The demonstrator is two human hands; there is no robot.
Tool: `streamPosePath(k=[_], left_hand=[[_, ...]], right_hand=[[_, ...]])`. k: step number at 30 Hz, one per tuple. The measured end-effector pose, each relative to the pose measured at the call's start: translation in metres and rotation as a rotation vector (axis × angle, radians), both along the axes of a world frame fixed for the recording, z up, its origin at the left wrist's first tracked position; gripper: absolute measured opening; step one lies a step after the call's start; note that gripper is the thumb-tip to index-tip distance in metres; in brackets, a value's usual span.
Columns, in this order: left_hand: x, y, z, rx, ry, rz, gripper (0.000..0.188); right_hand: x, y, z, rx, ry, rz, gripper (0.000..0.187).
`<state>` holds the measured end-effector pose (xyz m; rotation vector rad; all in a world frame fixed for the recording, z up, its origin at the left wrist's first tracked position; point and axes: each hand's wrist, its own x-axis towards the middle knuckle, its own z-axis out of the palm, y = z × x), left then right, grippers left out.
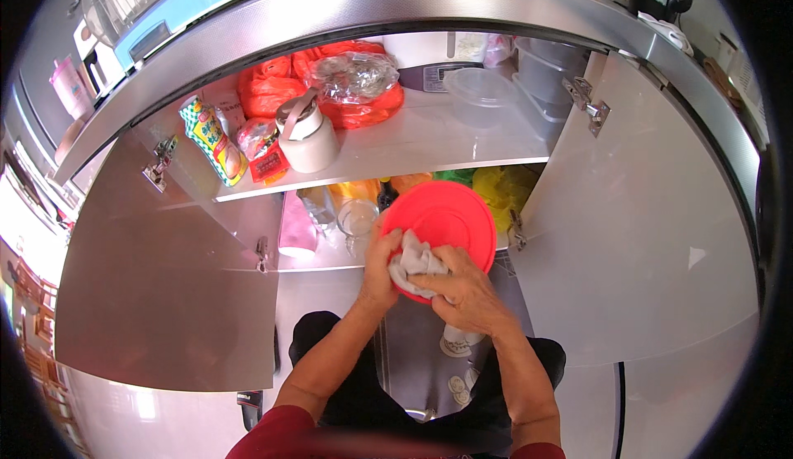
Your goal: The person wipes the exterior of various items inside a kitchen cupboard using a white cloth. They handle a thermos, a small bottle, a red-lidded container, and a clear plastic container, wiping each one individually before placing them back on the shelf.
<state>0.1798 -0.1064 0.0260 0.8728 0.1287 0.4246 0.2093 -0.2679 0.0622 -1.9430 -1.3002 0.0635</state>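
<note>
A round red plastic lid or shallow basin [442, 211] is tilted up in front of the open cupboard. My left hand [382, 262] grips its left edge, fingers closed over the rim. In my right hand [464, 294] is a whitish cloth [415, 262], pressed against the lower left of the red piece. Whether the red piece is a lid or a basin I cannot tell for certain. Behind it, on the lower shelf, stand a clear glass jar [358, 218] and a pink container [297, 228].
Both cupboard doors, left [165, 269] and right [636, 211], are swung open. On the upper shelf [413, 149] are a cream lidded canister [308, 141], a yellow-green packet [213, 141], red plastic bags [273, 87] and clear plastic tubs [549, 71]. The steel counter edge [413, 9] overhangs them.
</note>
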Motion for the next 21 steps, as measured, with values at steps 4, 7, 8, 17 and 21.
streamPosePath(k=[4, 7, 8, 17, 21], left_hand=[[0.002, 0.005, 0.014, -0.032, -0.035, 0.025, 0.048], [0.002, 0.003, 0.016, 0.023, -0.074, 0.034, 0.050], [0.002, -0.003, 0.017, 0.039, -0.078, 0.015, 0.050], [0.000, -0.018, 0.006, 0.140, -0.100, 0.018, 0.048], [0.002, -0.015, 0.002, 0.145, -0.047, 0.060, 0.046]], right_hand=[[0.005, -0.023, 0.008, -0.207, 0.187, 0.154, 0.047], [0.021, -0.047, 0.017, 0.191, 0.439, 0.139, 0.046], [0.025, -0.051, 0.003, 0.361, 0.562, 0.024, 0.047], [0.015, 0.004, -0.004, 0.212, -0.339, -0.468, 0.059], [0.002, 0.006, -0.011, 0.144, -0.302, -0.256, 0.056]])
